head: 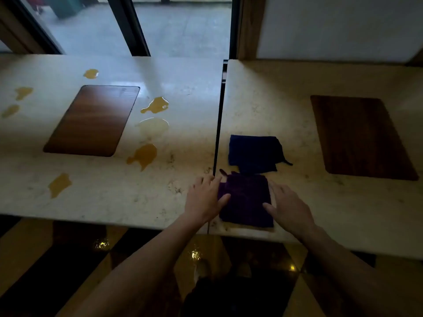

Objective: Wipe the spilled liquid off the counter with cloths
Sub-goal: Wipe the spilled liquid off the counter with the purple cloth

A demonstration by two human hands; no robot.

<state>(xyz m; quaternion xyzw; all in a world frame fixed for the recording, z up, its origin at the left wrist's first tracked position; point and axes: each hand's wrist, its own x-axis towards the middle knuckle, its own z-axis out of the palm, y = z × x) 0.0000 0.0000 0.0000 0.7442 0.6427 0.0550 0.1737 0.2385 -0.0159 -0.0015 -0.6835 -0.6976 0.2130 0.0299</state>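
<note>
A folded purple cloth (246, 200) lies at the front edge of the right counter slab (297, 124). My left hand (203, 197) rests flat at its left edge, thumb on the cloth, fingers straight. My right hand (288, 205) lies flat at its right edge, thumb touching the cloth. A dark blue cloth (255, 153) sits just behind the purple one. Several orange puddles are spread over the left counter slab (109, 195): one (144, 155) near the middle, one (156, 105) further back, a paler one (154, 125) between them, another (60, 184) at the front left.
A brown wooden inlay (91, 121) is set in the left slab and another (359, 137) in the right slab. A dark gap (218, 124) separates the slabs. Behind them are a glass window (178, 26) and a white wall panel (338, 26). A glossy floor (45, 259) lies below.
</note>
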